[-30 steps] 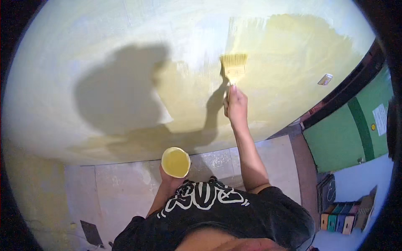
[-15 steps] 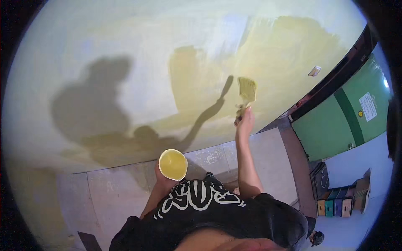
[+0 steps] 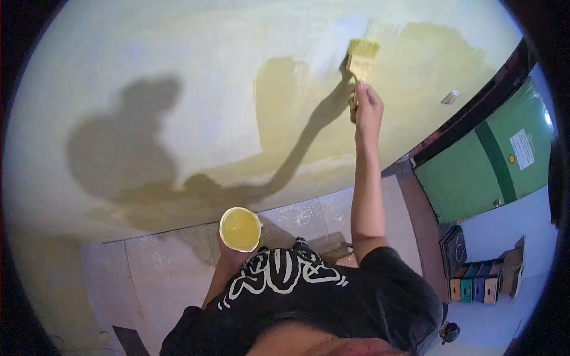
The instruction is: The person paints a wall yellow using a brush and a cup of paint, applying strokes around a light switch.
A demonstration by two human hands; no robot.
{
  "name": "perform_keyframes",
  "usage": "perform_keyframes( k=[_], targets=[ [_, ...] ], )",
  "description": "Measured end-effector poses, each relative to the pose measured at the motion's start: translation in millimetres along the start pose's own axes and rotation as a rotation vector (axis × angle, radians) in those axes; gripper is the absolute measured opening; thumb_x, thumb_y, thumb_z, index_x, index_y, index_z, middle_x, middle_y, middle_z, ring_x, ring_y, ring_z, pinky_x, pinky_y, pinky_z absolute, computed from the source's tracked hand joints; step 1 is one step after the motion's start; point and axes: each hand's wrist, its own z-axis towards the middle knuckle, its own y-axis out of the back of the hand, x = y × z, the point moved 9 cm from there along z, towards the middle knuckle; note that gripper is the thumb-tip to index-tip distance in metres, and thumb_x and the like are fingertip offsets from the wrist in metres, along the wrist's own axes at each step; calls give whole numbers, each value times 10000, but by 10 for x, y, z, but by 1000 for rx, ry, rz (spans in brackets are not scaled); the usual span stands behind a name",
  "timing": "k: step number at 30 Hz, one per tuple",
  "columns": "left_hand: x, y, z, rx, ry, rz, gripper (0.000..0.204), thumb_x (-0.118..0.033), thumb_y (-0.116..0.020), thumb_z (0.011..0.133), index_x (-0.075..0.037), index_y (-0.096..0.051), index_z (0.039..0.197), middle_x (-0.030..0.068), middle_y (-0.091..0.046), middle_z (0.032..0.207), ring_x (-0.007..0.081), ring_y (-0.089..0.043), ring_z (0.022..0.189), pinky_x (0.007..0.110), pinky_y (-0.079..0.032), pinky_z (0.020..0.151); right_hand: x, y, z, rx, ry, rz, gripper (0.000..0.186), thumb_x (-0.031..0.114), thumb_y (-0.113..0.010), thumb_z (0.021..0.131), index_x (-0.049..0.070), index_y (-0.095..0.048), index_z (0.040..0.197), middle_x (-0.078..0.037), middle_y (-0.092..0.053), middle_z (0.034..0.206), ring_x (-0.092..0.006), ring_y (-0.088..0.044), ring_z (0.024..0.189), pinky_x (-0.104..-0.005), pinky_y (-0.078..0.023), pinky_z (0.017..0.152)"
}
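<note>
My right hand (image 3: 369,113) is raised, its fingers closed round the handle of a wide flat paintbrush (image 3: 361,58). Yellow paint coats the brush, and its bristles point up against the wall (image 3: 208,53), at the upper edge of a yellow patch. Fresh yellow paint covers the wall's right part and a strip left of the brush; the rest is pale. Low at my front, my left hand (image 3: 230,254) grips a round container of yellow paint (image 3: 240,229) from its left and underside. Most of that hand's fingers are hidden behind the container.
A small switch plate (image 3: 450,97) is on the wall at the right. Beyond the wall's edge stands a green door (image 3: 460,172) with a paper on it. Box files (image 3: 473,289) and a cardboard box (image 3: 511,273) are at the lower right. Pale tiles (image 3: 172,255) cover the floor.
My right hand has moved up with the paintbrush, from the middle of the wall to higher up, and the arm is straighter. The paint container has shifted slightly left and up.
</note>
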Motion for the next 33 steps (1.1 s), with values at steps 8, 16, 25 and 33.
perform_keyframes(
  k=[8,16,25,33],
  targets=[
    [-59,118,-23,-56,-56,338,544,-433,-593,894,-82,-514,1301,153,-594,1261,338,-603,1128,437,-536,890,-971,68,-653,21,-217,46,367,329,-598,980,78,-592,712,55,-425,546,-35,-346,454,-230,-244,412],
    [-15,-207,68,-2,98,-132,616,-523,-510,917,-78,-488,1342,189,-559,1303,387,-582,1143,480,-556,856,-1372,363,-1053,-28,-101,-415,396,304,-573,974,-11,-605,736,-10,-464,596,-95,-418,579,-289,-345,534],
    [274,-26,-72,-102,184,-557,440,-301,-557,892,-94,-525,1280,144,-590,1254,329,-593,1138,488,-511,948,111,169,-652,-158,167,-159,362,277,-520,1006,5,-597,781,19,-439,609,-71,-388,565,-263,-308,514],
    [59,165,-204,-114,65,179,525,-255,-590,881,-92,-443,1358,166,-532,1346,335,-554,1199,448,-542,895,96,-165,-48,-83,180,-119,380,348,-531,1008,28,-643,838,58,-401,557,-31,-323,432,-229,-234,393]
  ],
)
